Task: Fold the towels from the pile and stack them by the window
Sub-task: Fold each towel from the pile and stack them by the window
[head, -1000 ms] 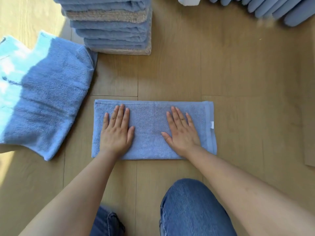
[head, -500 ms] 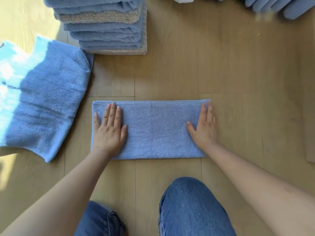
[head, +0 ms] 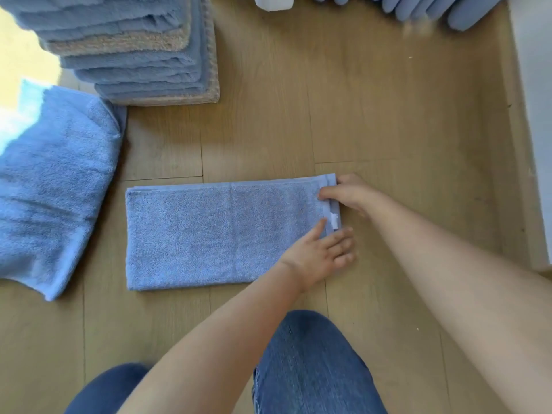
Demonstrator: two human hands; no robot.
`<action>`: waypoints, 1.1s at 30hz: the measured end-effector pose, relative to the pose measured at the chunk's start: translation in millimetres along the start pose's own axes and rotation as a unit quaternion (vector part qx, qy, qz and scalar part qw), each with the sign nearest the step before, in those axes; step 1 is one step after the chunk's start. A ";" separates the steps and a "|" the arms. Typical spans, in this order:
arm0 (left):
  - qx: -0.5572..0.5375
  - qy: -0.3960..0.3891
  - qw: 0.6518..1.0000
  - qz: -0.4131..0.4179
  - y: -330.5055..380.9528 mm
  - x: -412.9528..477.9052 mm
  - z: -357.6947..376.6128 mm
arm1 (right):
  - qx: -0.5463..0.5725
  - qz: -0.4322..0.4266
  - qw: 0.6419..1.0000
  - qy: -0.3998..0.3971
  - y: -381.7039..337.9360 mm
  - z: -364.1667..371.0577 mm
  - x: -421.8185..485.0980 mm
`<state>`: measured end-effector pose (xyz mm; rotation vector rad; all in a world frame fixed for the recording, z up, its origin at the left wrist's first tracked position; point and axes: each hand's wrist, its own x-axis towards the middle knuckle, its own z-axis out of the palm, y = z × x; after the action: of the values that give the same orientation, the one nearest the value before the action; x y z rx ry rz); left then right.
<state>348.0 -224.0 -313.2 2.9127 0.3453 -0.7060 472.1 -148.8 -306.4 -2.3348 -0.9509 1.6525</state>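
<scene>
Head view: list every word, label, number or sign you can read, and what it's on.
No text can be read.
White tag on the blue towel's right edge: too small and blurred to read.
White object at the top edge: no print shows.

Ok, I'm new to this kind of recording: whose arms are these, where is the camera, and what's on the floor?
No machine here: a person works on a wooden floor, and one camera on their head looks down at their bare hands, so every picture shares that view. In front lies a blue towel folded into a long strip. The right hand pinches its far right corner; the left hand rests with straight fingers at the near right corner, its grip unclear. A stack of folded towels stands at the upper left, with a loose blue towel beside it. The denim below is the person's knee.
</scene>
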 end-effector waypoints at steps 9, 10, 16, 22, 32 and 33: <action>0.077 -0.034 0.996 -0.003 17.1 9.9 -23.9 | -0.048 -0.008 0.999 -0.005 1.4 0.6 -8.7; 0.076 -0.025 0.997 0.007 17.4 8.7 -26.7 | -0.048 -0.003 0.999 0.002 0.7 -1.3 -10.0; 0.034 0.052 0.998 0.025 21.0 4.8 -52.0 | -0.057 0.024 0.987 0.146 0.5 -19.4 -24.3; 0.006 0.250 0.968 -0.016 14.8 -4.0 -73.1 | -0.156 -0.029 0.956 0.247 -26.1 -41.6 -50.7; 0.006 0.374 0.912 -0.170 -13.0 -120.2 -19.2 | -0.206 -0.155 0.943 0.212 -97.1 43.5 -101.7; 0.002 0.350 0.919 -0.181 -13.4 -129.6 -10.7 | -0.222 -0.164 0.940 0.203 -100.3 56.8 -102.3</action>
<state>237.2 -233.9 -244.5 3.0265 0.9615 0.3539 359.2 -140.1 -202.0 -2.4475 -1.6251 0.8474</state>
